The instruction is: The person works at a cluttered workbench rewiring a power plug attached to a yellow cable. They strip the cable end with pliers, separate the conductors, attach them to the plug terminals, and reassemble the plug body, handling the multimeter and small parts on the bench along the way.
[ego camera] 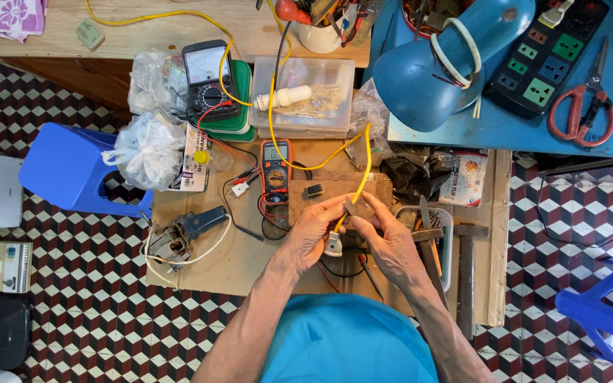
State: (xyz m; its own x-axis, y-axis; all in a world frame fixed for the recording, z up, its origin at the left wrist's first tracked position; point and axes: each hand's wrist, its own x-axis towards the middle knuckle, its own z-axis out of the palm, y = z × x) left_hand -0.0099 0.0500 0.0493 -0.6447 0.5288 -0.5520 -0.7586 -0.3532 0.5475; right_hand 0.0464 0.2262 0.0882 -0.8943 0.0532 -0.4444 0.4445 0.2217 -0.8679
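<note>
My left hand (311, 230) and my right hand (386, 237) meet over a low wooden work board (207, 262). Both pinch the end of a yellow cable (360, 170) that runs up from my fingers toward the bench. A small white plug part (333, 245) hangs at the cable's end, just under my left fingers. My right fingers press a small dark piece (355, 207) against the cable. An orange digital multimeter (276, 170) with red and black leads lies just to the left of my hands.
An analogue meter (207, 78), clear plastic boxes (311, 96) and bags of parts (147, 145) sit at the board's far side. A blue lamp (427, 67), power strip (548, 53) and red scissors (582, 110) lie on the blue bench. Blue stools (65, 170) stand left and right. A hammer (466, 273) lies right.
</note>
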